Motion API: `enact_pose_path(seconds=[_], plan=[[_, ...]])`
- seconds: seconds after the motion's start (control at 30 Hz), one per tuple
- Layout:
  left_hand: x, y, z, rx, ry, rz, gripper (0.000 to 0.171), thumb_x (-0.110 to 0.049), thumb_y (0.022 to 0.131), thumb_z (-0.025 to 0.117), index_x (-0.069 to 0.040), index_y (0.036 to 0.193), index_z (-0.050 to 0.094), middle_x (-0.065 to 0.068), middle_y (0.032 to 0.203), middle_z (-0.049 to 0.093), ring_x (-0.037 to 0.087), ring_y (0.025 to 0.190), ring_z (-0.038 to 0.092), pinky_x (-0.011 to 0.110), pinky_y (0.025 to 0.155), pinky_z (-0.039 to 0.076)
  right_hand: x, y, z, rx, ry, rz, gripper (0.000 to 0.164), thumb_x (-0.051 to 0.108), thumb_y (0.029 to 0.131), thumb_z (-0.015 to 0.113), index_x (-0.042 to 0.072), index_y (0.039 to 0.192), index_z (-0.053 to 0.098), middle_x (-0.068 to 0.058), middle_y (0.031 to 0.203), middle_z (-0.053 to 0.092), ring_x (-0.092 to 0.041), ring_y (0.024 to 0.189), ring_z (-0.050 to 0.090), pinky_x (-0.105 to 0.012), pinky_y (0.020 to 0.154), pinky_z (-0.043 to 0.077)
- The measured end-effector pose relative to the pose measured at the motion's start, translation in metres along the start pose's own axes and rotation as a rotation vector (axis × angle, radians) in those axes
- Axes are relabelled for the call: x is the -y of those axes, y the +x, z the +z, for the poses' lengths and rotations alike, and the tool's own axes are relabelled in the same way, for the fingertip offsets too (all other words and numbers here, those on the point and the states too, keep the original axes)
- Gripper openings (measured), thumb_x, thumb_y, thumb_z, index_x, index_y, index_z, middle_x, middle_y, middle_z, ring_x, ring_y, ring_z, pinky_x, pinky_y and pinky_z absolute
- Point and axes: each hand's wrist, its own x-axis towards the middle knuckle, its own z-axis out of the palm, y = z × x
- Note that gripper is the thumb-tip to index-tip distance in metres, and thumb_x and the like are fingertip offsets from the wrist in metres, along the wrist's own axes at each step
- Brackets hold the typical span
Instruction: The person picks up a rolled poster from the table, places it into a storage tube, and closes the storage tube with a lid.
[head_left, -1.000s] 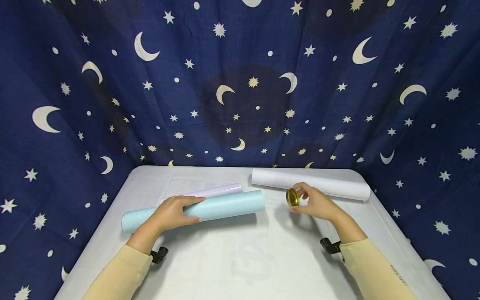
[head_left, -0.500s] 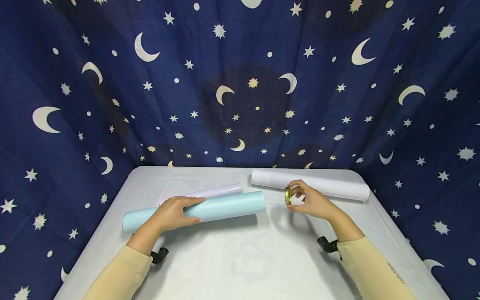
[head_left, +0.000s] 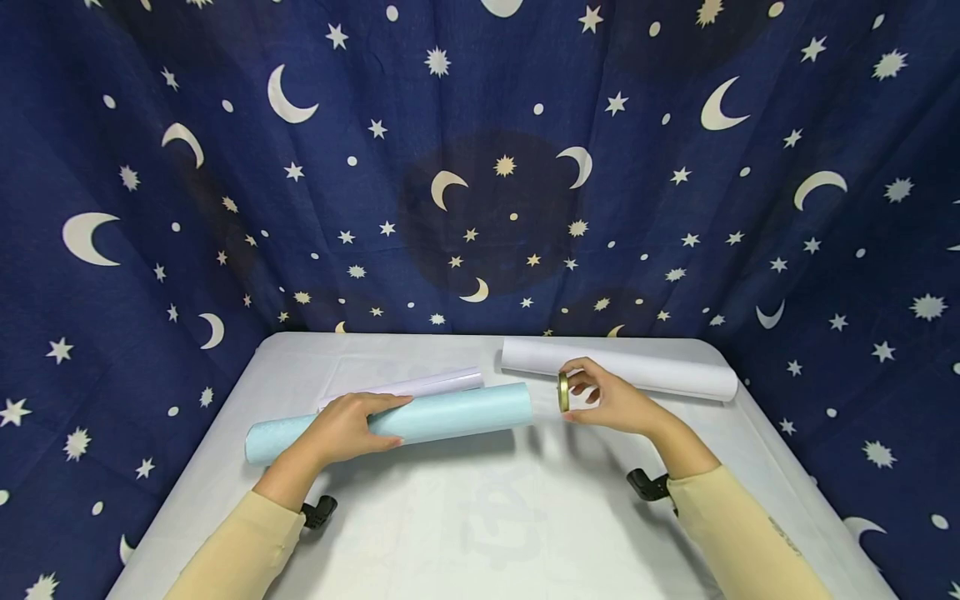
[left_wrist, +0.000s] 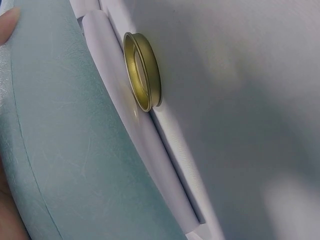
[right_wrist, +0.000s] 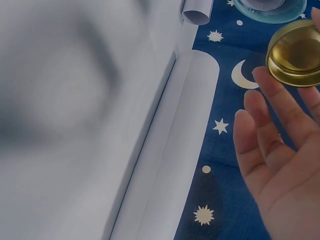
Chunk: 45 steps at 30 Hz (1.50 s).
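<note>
My left hand (head_left: 348, 427) grips a light blue paper roll (head_left: 461, 408), thumb on its near side and fingers over the top. Close behind lies a thinner lilac roll (head_left: 438, 382). Right of the blue roll's end, my right hand (head_left: 611, 402) pinches a small round gold lid (head_left: 564, 392) on edge, above the table. The right wrist view shows the lid's hollow inside (right_wrist: 297, 52), with the other fingers spread below it. In the left wrist view a gold lid (left_wrist: 143, 71) overlaps the lilac roll (left_wrist: 130, 115), without a hand around it; I cannot tell whether it is the same lid.
A white roll (head_left: 675, 373) lies at the back right, behind my right hand. The white-covered table (head_left: 480, 517) meets a dark blue curtain (head_left: 480, 233) with moons and stars at its back and sides. A small black device sits at each wrist.
My right hand has moved left toward the blue roll's end with the gold lid, which has turned from face-on to edge-on. My left hand keeps its grip on the roll.
</note>
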Motion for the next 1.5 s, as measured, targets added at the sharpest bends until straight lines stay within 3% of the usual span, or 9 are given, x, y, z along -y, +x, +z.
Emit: enact_pose_path(seconds=[0.4,0.6,0.73,1.2,1.5], plan=[[-0.001,0.0,-0.001,-0.013,-0.007,0.012,0.065,-0.046,0.077,0.085,-0.033,0.137,0.063,-0.01,0.131,0.065,0.019,0.122,0.061,0.045,0.099,0.05,0.004,0.009,0.007,0.046,0.034,-0.031,0.065,0.019,0.081,0.085,0.011,0.133,0.049,-0.01,0.118,0.066,-0.04,0.107,0.058,-0.05,0.083,0.05],[-0.002,0.0,0.0,-0.027,-0.003,0.022,0.064,-0.045,0.077,0.085,-0.033,0.136,0.064,-0.009,0.129,0.066,0.019,0.12,0.062,0.045,0.098,0.051,0.007,0.013,0.012,0.069,0.013,-0.034,0.065,0.019,0.081,0.086,0.013,0.134,0.049,-0.008,0.12,0.065,-0.031,0.105,0.06,-0.047,0.083,0.051],[-0.002,0.0,0.001,-0.031,-0.003,0.021,0.064,-0.046,0.077,0.085,-0.033,0.136,0.064,-0.009,0.13,0.066,0.019,0.121,0.062,0.045,0.099,0.05,0.008,0.015,0.014,0.079,0.007,-0.044,0.07,0.023,0.08,0.086,0.008,0.136,0.048,-0.007,0.121,0.065,-0.028,0.105,0.06,-0.047,0.083,0.051],[-0.004,0.001,0.001,-0.04,0.006,0.039,0.065,-0.045,0.076,0.086,-0.032,0.136,0.064,-0.007,0.129,0.067,0.021,0.12,0.062,0.046,0.099,0.05,0.007,0.022,0.021,0.117,0.022,-0.051,0.068,0.026,0.081,0.086,0.013,0.136,0.048,-0.008,0.123,0.065,-0.034,0.107,0.06,-0.054,0.083,0.051],[-0.004,0.0,0.001,-0.038,0.007,0.037,0.065,-0.045,0.076,0.086,-0.032,0.137,0.064,-0.006,0.13,0.066,0.022,0.121,0.062,0.046,0.1,0.049,0.009,0.022,0.024,0.126,0.058,-0.032,0.07,0.022,0.081,0.086,0.011,0.138,0.047,-0.012,0.124,0.064,-0.035,0.108,0.059,-0.058,0.085,0.048]])
